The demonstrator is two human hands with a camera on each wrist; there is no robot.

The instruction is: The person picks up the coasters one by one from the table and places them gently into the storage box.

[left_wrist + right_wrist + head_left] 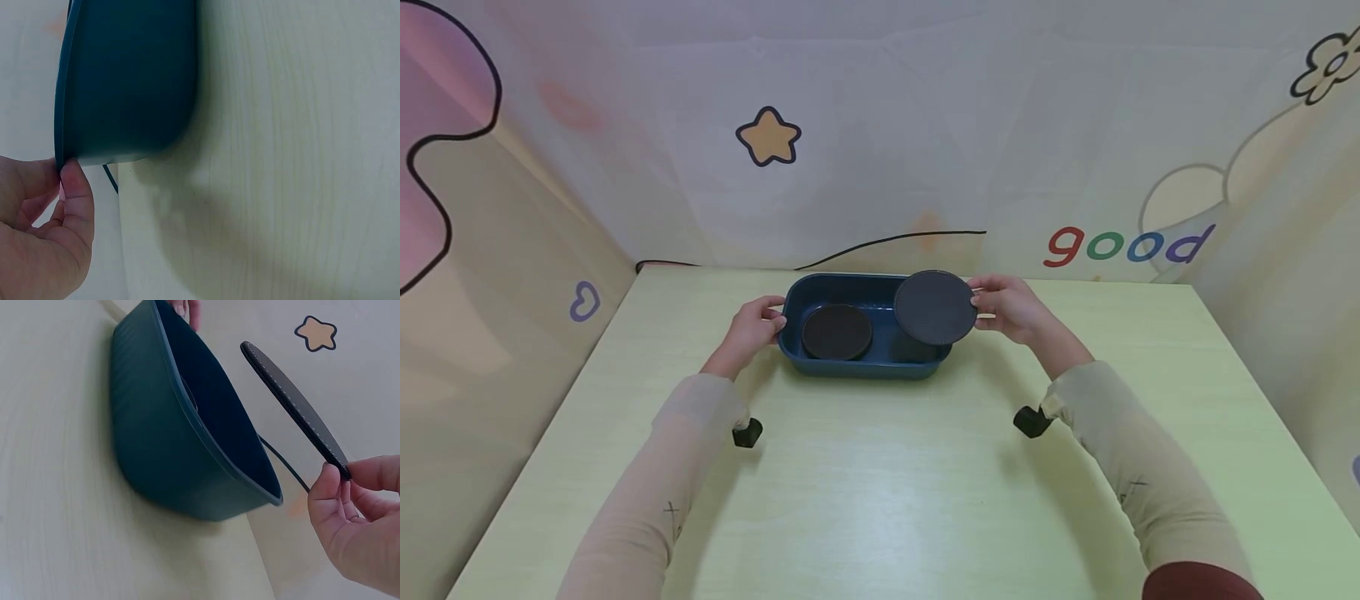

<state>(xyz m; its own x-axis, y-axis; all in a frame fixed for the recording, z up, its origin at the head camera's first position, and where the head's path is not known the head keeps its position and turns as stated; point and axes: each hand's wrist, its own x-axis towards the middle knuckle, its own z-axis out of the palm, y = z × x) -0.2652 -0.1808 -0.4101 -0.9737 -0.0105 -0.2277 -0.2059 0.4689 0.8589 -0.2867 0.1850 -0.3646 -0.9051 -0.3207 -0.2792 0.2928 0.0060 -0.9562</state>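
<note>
A dark blue rectangular bin (868,369) with rounded corners stands near the back of the table. My left hand (754,323) pinches its left rim between thumb and fingers, which the left wrist view shows close up. Inside the bin, on the left, lies a round black coaster (837,332). Over the right part of the bin my right hand (1009,308) holds another round dark coaster (936,307) by its edge. In the right wrist view this coaster (294,409) is thin, tilted, stitched along its border and apart from the bin's rim.
The pale wood-grain table (880,500) extends in front of the bin. Behind it hangs a printed cloth backdrop (880,150) with a star and the word "good". Small black devices (1032,422) sit at both sleeve cuffs.
</note>
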